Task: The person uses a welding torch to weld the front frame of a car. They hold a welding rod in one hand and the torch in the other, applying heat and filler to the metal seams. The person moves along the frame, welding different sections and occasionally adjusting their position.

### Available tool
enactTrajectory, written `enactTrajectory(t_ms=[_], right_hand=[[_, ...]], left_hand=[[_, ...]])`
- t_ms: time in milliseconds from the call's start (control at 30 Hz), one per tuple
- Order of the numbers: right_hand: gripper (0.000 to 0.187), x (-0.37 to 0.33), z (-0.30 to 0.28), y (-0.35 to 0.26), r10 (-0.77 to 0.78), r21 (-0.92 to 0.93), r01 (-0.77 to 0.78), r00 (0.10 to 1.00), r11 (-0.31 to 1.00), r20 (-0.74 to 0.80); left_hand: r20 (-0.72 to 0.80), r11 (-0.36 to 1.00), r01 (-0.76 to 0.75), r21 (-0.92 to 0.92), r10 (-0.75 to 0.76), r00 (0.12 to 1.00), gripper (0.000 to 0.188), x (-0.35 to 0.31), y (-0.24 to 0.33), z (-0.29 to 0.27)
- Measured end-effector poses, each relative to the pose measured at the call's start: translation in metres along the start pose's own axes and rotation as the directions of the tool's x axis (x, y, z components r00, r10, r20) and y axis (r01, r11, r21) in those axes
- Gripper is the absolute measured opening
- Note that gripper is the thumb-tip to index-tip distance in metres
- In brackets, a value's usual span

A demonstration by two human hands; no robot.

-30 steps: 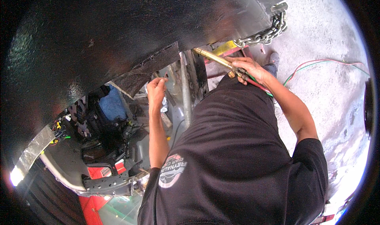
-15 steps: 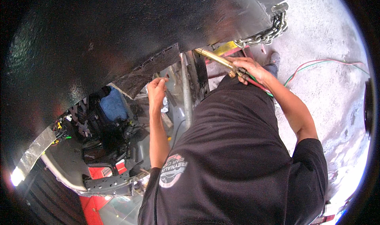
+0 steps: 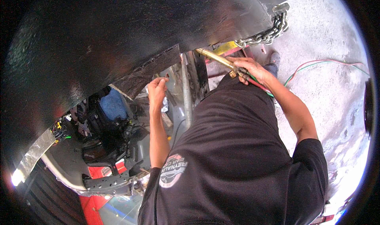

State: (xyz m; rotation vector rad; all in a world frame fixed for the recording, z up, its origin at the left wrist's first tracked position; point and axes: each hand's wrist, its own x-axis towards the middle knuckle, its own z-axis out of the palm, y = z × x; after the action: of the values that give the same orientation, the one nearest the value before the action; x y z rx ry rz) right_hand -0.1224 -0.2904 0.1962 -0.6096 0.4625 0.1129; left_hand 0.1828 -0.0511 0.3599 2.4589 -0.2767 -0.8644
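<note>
My right hand (image 3: 253, 69) is wrapped round the rear of a brass gas torch (image 3: 215, 56), close to its valves. The torch slants up and left, and its tip is hidden beneath a large black panel (image 3: 130, 31). Red and green hoses (image 3: 297, 70) trail from its back end. My left hand (image 3: 157, 89) is held up with its fingers curled together, just right of a dark textured flap (image 3: 144, 76) hanging from the panel's edge. What those fingers hold, if anything, is too small to make out. A grey metal tube (image 3: 186, 90) stands to the right of this hand.
A steel chain (image 3: 266, 36) hangs from the panel's right corner above a yellow bar (image 3: 226, 48). At the left lie an opened vehicle interior with wiring (image 3: 59, 131), a blue cloth-like piece (image 3: 113, 105) and a curved metal frame (image 3: 114, 182). Pale concrete floor (image 3: 320, 39) spreads at the right.
</note>
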Motion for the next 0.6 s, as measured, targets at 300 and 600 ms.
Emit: enactTrajectory(t_ms=[300,600], right_hand=[[0.065,0.0001,-0.0004,0.0016,-0.003,0.007,0.003,1.0,1.0,-0.002],[0.065,0.0008,-0.001,0.0008,0.018,0.014,-0.018,1.0,1.0,-0.011]], left_hand=[[0.014,0.999,0.026,-0.027,-0.026,1.0,0.022,0.0015,-0.0031,-0.0006],[0.018,1.0,0.018,-0.016,-0.018,1.0,0.024,-0.0007,-0.0004,0.0003]])
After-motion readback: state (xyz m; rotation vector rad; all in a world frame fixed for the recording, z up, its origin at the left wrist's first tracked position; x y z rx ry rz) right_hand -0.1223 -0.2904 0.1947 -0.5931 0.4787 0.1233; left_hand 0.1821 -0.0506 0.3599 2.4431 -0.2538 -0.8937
